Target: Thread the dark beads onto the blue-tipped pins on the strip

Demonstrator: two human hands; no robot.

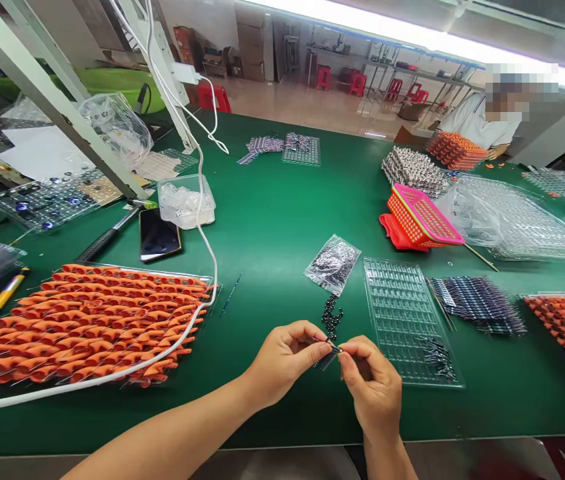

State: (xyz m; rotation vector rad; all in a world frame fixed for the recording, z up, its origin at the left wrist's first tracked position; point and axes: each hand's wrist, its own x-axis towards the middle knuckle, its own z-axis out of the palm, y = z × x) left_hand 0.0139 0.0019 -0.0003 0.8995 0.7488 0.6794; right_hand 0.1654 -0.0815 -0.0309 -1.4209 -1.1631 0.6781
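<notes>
My left hand (285,363) is closed in a pinch on a small dark ridged piece (327,360). The fingertips of my right hand (375,383) are pressed together at its right end; what they hold is too small to name. Just beyond my fingers lies a loose pile of tiny black parts (331,317), below a clear plastic bag (333,265) full of similar ones. Right of my right hand is a clear ribbed tray (395,293) with thin dark pieces (437,358) in its near corner.
Orange parts on thin rods (87,327) fill a tray at left, crossed by a white cable (210,260). A phone (160,235), hammer (102,241) and clear box (187,200) lie beyond. Striped dark sticks (480,303) and a pink basket (427,217) are at right. A person (482,123) sits opposite.
</notes>
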